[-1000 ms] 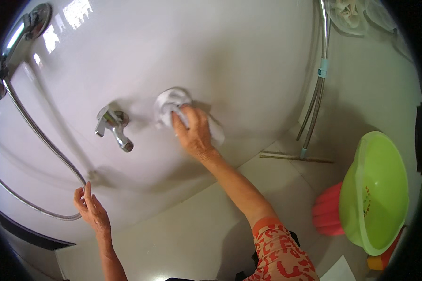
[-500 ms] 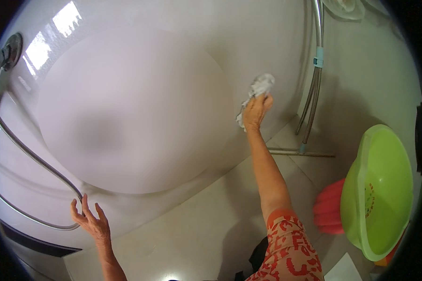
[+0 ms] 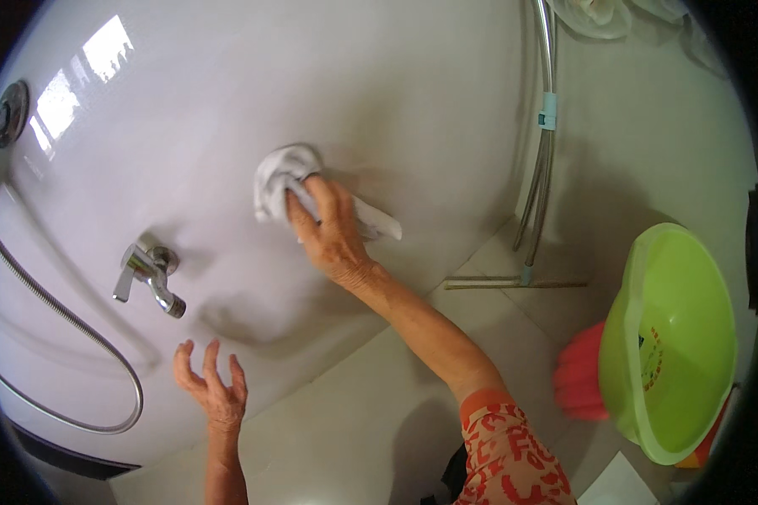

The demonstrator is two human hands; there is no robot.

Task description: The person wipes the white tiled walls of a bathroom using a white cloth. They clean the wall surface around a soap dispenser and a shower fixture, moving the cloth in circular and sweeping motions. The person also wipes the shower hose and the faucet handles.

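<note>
My right hand (image 3: 333,231) is closed on a crumpled white cloth (image 3: 282,181) and presses it against the pale, glossy wall (image 3: 429,109). One end of the cloth trails out to the right behind the hand. Lower left, my left hand (image 3: 215,387) is open with its fingers spread and slightly curled; nothing is in it. Just above that hand, a chrome tap (image 3: 150,269) sticks out of the wall. To the left hangs a flexible metal shower hose (image 3: 67,303), apart from my left hand.
A shower head in its holder (image 3: 7,118) is on the left wall. At right, a floor squeegee (image 3: 514,283) leans in the corner beside metal poles. A big green basin (image 3: 623,337) stands on edge against a pink ribbed tub (image 3: 579,370). Plastic bags (image 3: 594,17) hang top right.
My right hand has moved left across the wall with the cloth. My left hand has come away from the hose, rightward. The tap now shows where a large smooth pale oval covered it.
</note>
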